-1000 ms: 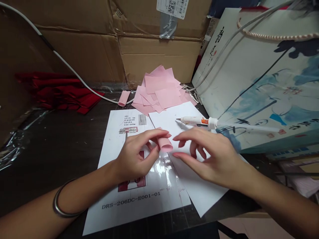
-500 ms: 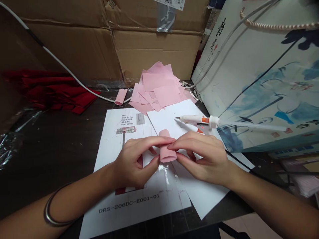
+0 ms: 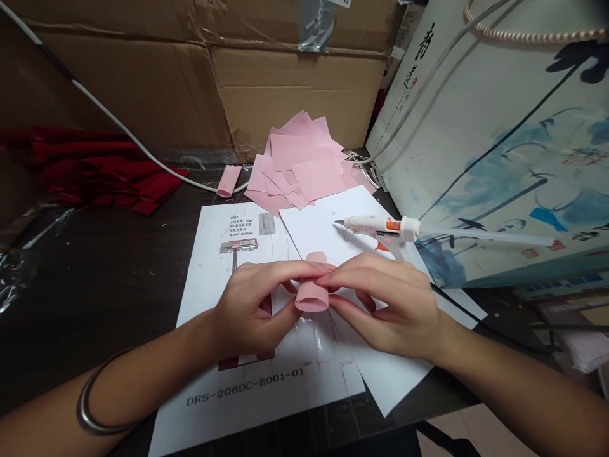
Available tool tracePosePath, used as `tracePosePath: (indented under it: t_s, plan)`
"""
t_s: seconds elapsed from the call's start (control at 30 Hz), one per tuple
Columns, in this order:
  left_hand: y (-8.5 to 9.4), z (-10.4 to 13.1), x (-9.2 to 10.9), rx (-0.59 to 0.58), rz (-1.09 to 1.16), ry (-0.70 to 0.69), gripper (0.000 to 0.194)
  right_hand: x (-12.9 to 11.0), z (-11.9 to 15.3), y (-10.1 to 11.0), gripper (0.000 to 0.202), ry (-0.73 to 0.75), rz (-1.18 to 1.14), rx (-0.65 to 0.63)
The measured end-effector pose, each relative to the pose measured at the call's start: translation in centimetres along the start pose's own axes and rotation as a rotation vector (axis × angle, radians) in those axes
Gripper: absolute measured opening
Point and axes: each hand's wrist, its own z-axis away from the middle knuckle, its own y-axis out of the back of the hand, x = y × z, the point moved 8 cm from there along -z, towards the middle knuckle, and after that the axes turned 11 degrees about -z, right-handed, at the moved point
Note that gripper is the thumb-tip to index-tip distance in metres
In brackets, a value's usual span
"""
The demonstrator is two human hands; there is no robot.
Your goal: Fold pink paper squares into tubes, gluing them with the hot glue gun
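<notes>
A short pink paper tube [image 3: 313, 298] is held over the white sheets, its open end facing me. My left hand [image 3: 257, 304] grips its left side between thumb and fingers. From the right, my right hand [image 3: 385, 301] pinches the same tube, and the fingertips of both hands meet on its top. Just behind my right hand a white and orange glue gun [image 3: 375, 225] lies on a blank white sheet [image 3: 314, 219], its tip pointing left. Beneath my left hand is a printed sheet [image 3: 204, 266] with a drawing and text.
Loose pink squares [image 3: 309, 152] are piled at the back, with another pink roll [image 3: 228, 181] on their left. Red cloth pieces [image 3: 95, 165] lie at the back left. Cardboard boxes [image 3: 295, 95] and a painted white panel [image 3: 476, 158] stand behind. A white cable [image 3: 124, 130] crosses the left.
The tube has shifted slightly left between my fingers, and an overlapping paper edge now shows at its open end. The camera view has moved a little.
</notes>
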Motion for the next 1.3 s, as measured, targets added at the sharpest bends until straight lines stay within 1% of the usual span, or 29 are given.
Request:
tracePosePath:
  t_s: [0.2, 0.4, 0.5, 0.7, 0.97, 1.2, 1.3]
  plan:
    - [0.17, -0.14, 0.27, 0.003, -0.016, -0.046, 0.036, -0.17, 0.22, -0.23, 0.021, -0.011, 0.027, -0.027]
    - [0.50, -0.55, 0.98, 0.068, 0.005, -0.179, 0.032, -0.45, 0.14, -0.23, 0.017, 0.041, 0.028, -0.017]
    - [0.32, -0.62, 0.87, 0.051, 0.000, -0.174, 0.031, -0.46, 0.16, -0.33, 0.015, 0.051, 0.020, -0.020]
    - [0.32, -0.57, 0.84, 0.039, -0.014, -0.169, 0.031, -0.21, 0.25, -0.17, 0.017, 0.045, 0.013, 0.000]
    - [0.35, -0.52, 0.79, 0.043, -0.056, -0.117, 0.030, 0.18, 0.07, 0.26, 0.019, 0.015, -0.018, 0.033]
    - [0.37, -0.35, 0.56, 0.066, -0.049, -0.117, 0.029, 0.17, 0.12, 0.38, 0.020, 0.002, -0.011, 0.049]
    - [0.18, -0.39, 0.59, 0.047, -0.041, -0.130, 0.028, -0.08, 0.17, 0.28, 0.020, 0.023, -0.014, 0.035]
